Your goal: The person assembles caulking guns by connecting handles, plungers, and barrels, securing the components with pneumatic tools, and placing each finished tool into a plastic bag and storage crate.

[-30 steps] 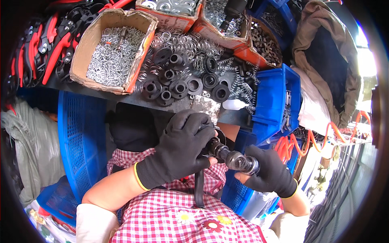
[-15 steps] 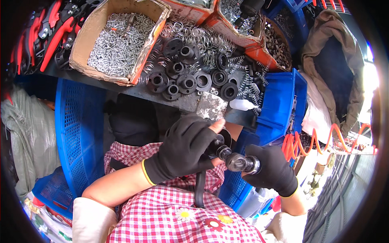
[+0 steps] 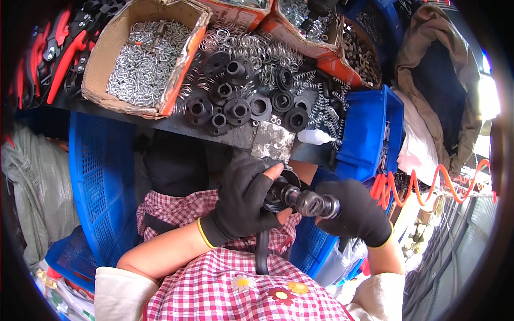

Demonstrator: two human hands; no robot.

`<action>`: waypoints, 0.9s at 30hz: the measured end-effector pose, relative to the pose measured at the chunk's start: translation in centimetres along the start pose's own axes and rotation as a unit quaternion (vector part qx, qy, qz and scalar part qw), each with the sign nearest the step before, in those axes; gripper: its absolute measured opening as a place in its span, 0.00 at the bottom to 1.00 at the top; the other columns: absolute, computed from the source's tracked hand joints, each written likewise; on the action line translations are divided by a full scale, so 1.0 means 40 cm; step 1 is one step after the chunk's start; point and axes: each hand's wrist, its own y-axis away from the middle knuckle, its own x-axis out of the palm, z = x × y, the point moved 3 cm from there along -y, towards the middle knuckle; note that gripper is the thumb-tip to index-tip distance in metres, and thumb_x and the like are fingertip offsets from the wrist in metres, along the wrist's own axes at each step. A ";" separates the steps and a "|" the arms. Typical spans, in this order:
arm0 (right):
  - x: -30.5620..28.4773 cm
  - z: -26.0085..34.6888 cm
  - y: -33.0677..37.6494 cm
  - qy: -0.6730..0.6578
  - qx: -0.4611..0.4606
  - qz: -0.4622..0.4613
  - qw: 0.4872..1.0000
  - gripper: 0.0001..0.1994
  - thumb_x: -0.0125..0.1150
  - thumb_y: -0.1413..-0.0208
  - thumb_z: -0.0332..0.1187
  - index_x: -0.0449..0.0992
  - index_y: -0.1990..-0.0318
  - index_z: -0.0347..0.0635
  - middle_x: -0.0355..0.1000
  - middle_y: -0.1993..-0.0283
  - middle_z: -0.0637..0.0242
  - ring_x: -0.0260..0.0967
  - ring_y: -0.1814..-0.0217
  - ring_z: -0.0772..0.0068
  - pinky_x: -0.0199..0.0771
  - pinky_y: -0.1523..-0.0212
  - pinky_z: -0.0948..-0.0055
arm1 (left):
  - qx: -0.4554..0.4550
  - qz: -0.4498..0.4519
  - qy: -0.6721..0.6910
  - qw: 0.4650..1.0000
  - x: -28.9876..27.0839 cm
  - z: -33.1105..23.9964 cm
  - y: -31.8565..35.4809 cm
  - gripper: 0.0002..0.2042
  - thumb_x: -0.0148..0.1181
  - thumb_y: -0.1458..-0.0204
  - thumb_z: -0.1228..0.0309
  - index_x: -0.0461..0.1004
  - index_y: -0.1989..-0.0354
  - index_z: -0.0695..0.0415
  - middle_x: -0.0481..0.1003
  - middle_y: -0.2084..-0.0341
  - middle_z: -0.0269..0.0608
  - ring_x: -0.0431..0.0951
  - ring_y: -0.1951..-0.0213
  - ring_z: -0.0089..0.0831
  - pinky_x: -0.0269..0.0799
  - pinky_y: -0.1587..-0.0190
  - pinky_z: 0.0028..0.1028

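Note:
My left hand (image 3: 241, 200) wears a black glove with bare fingertips and is closed around a round black part (image 3: 274, 199). A dark tube-like bar (image 3: 262, 251) runs from below this hand toward my apron. In my gloved right hand (image 3: 356, 214) is a dark metal power driver (image 3: 316, 204), its tip pointing left into the round part. Whether the tip touches a screw there is hidden. Beyond my hands, black flanged collars (image 3: 237, 111) lie in a group on the bench, near a white squeeze bottle (image 3: 315, 137).
An open carton of small screws (image 3: 144, 69) stands at the back left, beside red-handled cutters (image 3: 69, 59). Loose springs (image 3: 251, 43) cover the far bench. Blue bins (image 3: 364, 134) and a coiled orange hose (image 3: 417, 187) are on the right; a blue crate (image 3: 99, 182) is on the left.
The driver and my right hand have moved slightly left and up, closer to the round part. My left hand keeps its grip. The whole view has shifted a little.

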 end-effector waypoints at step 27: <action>0.086 0.033 0.047 -0.264 0.048 0.012 0.963 0.16 0.75 0.65 0.36 0.79 0.66 0.43 0.76 0.74 0.57 0.77 0.73 0.55 0.75 0.73 0.64 | -0.080 0.009 0.101 0.992 0.025 0.003 -0.013 0.32 0.69 0.58 0.47 0.72 0.50 0.59 0.69 0.59 0.46 0.70 0.55 0.46 0.63 0.45 0.49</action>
